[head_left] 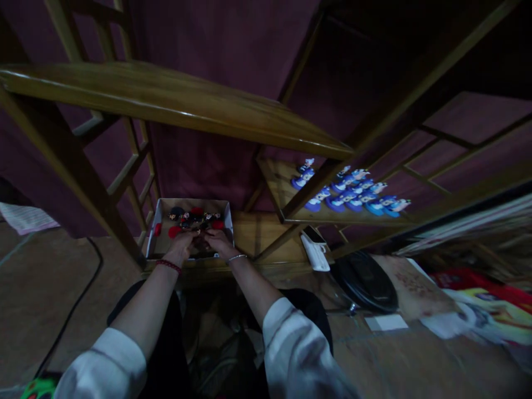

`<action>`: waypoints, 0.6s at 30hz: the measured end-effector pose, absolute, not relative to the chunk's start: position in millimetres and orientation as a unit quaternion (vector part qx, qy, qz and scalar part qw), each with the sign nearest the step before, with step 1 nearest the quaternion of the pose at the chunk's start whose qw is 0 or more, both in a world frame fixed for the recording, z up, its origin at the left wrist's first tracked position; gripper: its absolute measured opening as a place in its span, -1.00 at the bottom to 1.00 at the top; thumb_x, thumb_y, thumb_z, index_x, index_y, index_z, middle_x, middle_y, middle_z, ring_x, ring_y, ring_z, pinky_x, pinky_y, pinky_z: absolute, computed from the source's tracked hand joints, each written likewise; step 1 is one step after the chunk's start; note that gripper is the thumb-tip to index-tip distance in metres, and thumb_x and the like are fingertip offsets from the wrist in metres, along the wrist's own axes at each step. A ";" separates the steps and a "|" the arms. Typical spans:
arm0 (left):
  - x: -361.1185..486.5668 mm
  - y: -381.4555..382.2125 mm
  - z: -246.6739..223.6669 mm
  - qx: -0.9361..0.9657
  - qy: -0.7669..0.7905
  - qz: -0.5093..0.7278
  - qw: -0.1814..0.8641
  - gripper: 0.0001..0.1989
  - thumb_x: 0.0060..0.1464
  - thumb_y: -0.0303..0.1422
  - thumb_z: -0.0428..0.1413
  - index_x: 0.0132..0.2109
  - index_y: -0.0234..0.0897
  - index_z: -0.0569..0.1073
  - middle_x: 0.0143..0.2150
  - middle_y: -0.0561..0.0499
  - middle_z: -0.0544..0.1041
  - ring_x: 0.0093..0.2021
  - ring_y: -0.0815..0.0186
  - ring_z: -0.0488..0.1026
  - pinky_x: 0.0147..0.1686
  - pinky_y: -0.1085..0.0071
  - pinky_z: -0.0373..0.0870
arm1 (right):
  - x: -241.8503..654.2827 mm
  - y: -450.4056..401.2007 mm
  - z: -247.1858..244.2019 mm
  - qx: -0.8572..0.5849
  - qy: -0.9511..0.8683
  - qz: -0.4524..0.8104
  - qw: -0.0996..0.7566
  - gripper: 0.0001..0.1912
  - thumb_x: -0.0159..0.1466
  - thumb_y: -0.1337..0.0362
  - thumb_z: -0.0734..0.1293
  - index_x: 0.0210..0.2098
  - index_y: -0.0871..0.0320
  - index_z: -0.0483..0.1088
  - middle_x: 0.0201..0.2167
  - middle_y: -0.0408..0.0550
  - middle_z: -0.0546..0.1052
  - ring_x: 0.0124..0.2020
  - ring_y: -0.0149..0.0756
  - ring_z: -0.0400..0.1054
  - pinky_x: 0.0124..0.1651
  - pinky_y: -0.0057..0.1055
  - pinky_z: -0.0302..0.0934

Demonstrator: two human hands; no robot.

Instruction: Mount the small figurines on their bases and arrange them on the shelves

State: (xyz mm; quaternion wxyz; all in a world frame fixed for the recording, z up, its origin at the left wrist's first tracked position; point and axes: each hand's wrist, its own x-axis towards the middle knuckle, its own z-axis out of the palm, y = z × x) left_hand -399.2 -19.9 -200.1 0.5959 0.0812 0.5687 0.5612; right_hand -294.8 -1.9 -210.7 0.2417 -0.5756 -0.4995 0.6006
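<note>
A shallow cardboard box (230,221) stands on the low wooden shelf in front of me, and several small black-and-red figurines (195,215) lie inside it. Over the box's near side, my left hand (185,245) and my right hand (219,242) come together. Their fingers are closed at the tips around what looks like one small dark figurine (202,227). Dim light and the fingers hide most of its shape. Red round parts lie in the box close to both hands.
Rows of blue-and-white figurines (353,194) stand on a raised shelf to the right. A phone (315,235) rests on a white object (318,257) at the lower shelf's right end. A wooden beam (178,102) crosses above my hands. A black round seat (366,281) is at right.
</note>
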 end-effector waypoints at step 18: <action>-406.8 -28.2 -176.6 0.087 0.612 0.503 0.605 -0.82 -0.12 -0.67 0.02 -0.55 -0.37 0.34 -0.63 0.07 0.38 -0.63 0.49 0.32 -0.60 0.59 0.31 | -296.1 -11.1 -224.8 -0.605 -0.527 0.555 0.220 -0.88 0.09 0.49 0.23 -0.48 0.25 0.40 -0.63 -0.21 0.37 -0.64 -0.56 0.23 -0.53 -0.62 0.16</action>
